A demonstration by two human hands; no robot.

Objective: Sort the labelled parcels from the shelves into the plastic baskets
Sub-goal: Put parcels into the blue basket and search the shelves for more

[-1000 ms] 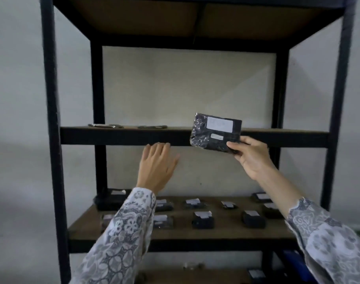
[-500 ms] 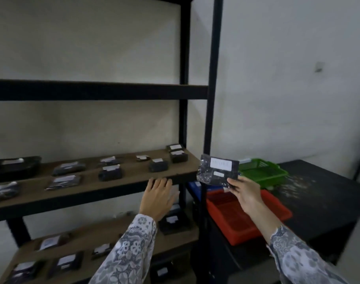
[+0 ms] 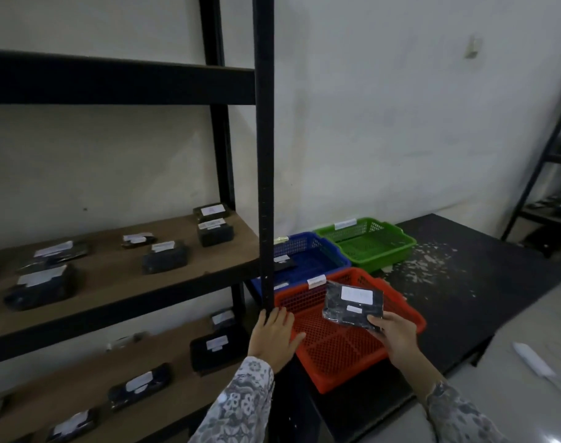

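Dim white walls back a black metal shelf unit (image 3: 264, 155) with brown boards, beside a dark table (image 3: 464, 282) carrying three plastic mesh baskets. A second ago the parcel (image 3: 354, 305) was held up at shelf height for its label to be read; now the view has swung right and down, and the right hand (image 3: 397, 338) grips it by its lower edge over the red basket (image 3: 336, 350). That suggests red is the chosen bin and release is close. The left hand (image 3: 274, 335) is open, fingers straight, by the shelf post. The parcel is a flat packet in crinkly black film with white labels. Blue basket (image 3: 308, 257) and green basket (image 3: 368, 241) sit behind.
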